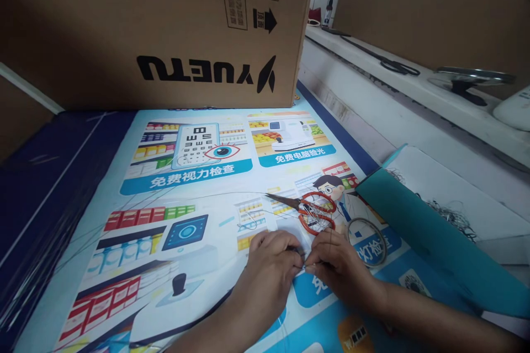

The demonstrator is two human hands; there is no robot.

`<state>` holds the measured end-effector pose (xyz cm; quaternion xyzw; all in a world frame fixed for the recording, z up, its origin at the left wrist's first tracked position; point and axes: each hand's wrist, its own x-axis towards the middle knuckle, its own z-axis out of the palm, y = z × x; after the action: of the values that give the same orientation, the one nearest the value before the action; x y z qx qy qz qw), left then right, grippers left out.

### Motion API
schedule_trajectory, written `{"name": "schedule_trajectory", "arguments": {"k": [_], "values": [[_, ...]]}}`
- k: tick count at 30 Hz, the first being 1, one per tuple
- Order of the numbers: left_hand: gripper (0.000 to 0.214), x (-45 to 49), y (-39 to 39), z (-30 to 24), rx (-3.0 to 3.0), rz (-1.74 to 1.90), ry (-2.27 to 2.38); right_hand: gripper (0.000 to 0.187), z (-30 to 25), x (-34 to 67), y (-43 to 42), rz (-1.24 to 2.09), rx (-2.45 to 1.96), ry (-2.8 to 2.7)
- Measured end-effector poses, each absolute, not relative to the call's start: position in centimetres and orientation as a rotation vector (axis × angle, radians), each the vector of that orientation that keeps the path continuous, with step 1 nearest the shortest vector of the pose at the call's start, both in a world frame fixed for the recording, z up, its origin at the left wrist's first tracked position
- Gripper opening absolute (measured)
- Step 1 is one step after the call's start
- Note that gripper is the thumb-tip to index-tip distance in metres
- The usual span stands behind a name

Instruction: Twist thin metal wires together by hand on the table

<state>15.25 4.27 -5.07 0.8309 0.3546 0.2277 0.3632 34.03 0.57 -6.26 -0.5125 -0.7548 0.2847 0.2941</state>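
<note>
Two hands meet over the printed table cover (199, 260), nearer its right edge than its left; left hand (274, 253) and right hand (337, 259) each pinch, fingertips close together, what looks like a thin strand (305, 268), too small to trace. Careful work calls for a steady left grip, small even right-hand movements, and the red-handled scissors (305, 207), just beyond the fingers, kept clear of the strand.
</note>
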Motion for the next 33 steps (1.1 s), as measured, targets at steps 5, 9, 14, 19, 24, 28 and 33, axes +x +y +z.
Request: {"name": "schedule_trajectory", "arguments": {"k": [5, 9, 14, 19, 24, 28, 33], "values": [[0.019, 15.5, 4.2, -4.8, 2.125, 0.584, 0.922, 0.009, -6.5, 34.2, 0.5, 0.74, -1.326, -2.011], [0.019, 15.7, 4.1, -4.8, 2.143, 0.566, 0.93, 0.011, -6.6, 34.3, 0.5, 0.708, -1.315, -2.046], [0.016, 15.8, 4.1, -4.9, 2.191, 0.559, 0.917, 0.011, -6.6, 34.5, 0.2, 0.59, -1.366, -2.122], [0.015, 15.9, 4.1, -5.0, 2.234, 0.55, 0.864, 0.01, -6.2, 34.5, 0.3, 0.653, -1.385, -2.139], [0.013, 15.9, 4.0, -5.0, 2.253, 0.541, 0.845, 0.006, -6.0, 34.6, 0.3, 0.653, -1.401, -2.172], [0.014, 15.9, 4.0, -5.0, 2.258, 0.536, 0.846, 0.012, -6.1, 34.7, 0.3, 0.676, -1.405, -2.183], [0.013, 15.9, 4.1, -5.3, 2.262, 0.538, 0.835, 0.023, -5.6, 35.1, 0.2, 0.726, -1.344, -2.167]]}}
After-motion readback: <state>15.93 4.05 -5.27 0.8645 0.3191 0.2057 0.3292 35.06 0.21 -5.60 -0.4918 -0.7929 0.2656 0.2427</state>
